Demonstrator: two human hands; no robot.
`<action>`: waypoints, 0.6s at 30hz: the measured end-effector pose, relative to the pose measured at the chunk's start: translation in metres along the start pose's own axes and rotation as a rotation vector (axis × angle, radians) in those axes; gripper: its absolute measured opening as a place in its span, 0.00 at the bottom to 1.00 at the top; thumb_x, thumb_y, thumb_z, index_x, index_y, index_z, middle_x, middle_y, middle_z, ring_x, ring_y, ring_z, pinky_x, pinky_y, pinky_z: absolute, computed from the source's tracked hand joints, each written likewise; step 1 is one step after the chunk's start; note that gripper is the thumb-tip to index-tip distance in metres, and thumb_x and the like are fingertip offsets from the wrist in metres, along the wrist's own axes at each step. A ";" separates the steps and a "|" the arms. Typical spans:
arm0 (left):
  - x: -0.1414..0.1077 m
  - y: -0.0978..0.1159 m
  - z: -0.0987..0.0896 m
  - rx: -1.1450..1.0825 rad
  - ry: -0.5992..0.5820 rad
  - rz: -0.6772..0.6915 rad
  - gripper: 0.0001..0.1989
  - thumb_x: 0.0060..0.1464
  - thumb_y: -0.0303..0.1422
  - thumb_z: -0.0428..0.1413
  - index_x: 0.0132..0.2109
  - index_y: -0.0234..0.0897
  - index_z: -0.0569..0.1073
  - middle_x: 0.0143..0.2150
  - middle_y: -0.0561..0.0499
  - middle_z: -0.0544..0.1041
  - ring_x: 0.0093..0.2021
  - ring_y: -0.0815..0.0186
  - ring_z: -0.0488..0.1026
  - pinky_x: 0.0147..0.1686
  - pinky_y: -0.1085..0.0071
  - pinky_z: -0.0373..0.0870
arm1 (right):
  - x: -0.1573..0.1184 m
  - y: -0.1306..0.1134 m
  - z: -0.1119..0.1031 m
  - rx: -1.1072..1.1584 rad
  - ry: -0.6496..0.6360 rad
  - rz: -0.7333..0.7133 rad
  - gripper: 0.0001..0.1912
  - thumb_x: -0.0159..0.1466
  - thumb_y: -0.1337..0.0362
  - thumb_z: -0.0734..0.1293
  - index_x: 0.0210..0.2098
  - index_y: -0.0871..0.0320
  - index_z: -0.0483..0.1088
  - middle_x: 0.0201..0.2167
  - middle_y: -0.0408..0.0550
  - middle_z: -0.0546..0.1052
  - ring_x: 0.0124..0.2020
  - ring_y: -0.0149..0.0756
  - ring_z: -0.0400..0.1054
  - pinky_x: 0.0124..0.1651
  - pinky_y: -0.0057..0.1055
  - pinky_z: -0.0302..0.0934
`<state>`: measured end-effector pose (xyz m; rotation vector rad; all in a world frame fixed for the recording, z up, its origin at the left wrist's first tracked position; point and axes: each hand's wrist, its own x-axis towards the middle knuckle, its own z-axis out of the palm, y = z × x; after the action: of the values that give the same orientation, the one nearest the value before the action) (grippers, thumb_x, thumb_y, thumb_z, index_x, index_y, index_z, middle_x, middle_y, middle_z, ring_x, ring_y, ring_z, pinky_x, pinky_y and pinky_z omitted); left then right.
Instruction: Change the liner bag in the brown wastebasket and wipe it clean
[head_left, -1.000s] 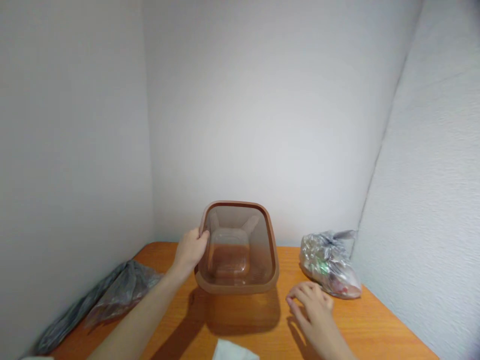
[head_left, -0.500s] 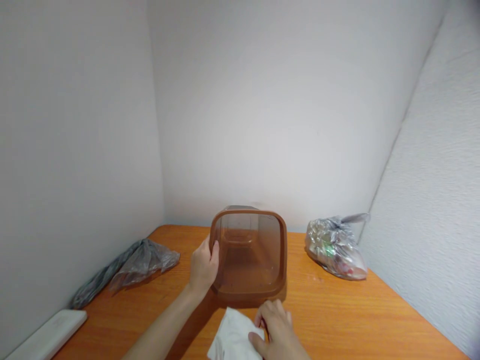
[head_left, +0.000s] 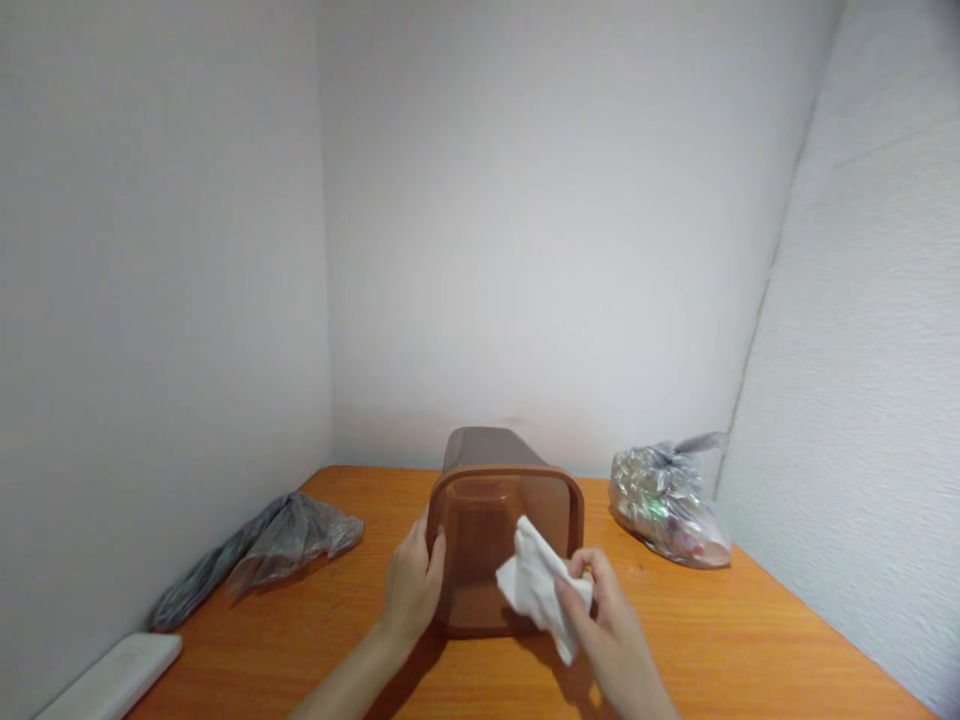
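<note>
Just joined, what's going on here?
A person's left hand grips the rim of a brown, see-through plastic bin, tipped on its side with its mouth toward the camera, over an orange wood-grain table. The right hand pinches a crumpled white cloth or tissue before that mouth. A limp grey plastic bag lies left; a knotted, filled see-through plastic bag sits right.

One head camera, forward and down across the table point(head_left: 720, 640) toward a wall point(head_left: 525, 250)
</note>
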<state>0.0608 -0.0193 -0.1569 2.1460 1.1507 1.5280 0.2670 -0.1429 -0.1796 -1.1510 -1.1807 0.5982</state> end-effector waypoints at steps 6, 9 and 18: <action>-0.011 -0.014 0.000 -0.146 -0.026 -0.016 0.26 0.63 0.35 0.49 0.66 0.37 0.59 0.65 0.41 0.68 0.63 0.58 0.67 0.62 0.59 0.63 | 0.014 -0.024 0.023 -0.481 -0.297 -0.273 0.19 0.65 0.60 0.63 0.55 0.56 0.67 0.54 0.56 0.74 0.58 0.45 0.66 0.63 0.43 0.56; -0.018 -0.026 0.002 -0.182 -0.093 -0.038 0.30 0.58 0.34 0.53 0.67 0.36 0.59 0.64 0.39 0.69 0.63 0.55 0.67 0.63 0.57 0.63 | 0.019 -0.020 0.037 -0.656 -0.390 -0.280 0.23 0.66 0.61 0.61 0.59 0.59 0.67 0.62 0.59 0.69 0.64 0.49 0.60 0.67 0.47 0.52; -0.025 -0.062 0.020 -0.149 -0.244 -0.171 0.27 0.54 0.36 0.51 0.59 0.32 0.71 0.59 0.36 0.74 0.60 0.49 0.70 0.61 0.54 0.66 | 0.049 0.033 0.082 -0.933 -0.666 -0.284 0.30 0.68 0.60 0.59 0.68 0.60 0.55 0.69 0.58 0.54 0.70 0.59 0.43 0.68 0.56 0.45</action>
<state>0.0471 0.0077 -0.2197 2.0123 1.0704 1.2018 0.2136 -0.0586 -0.1941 -1.5483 -2.2968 0.1778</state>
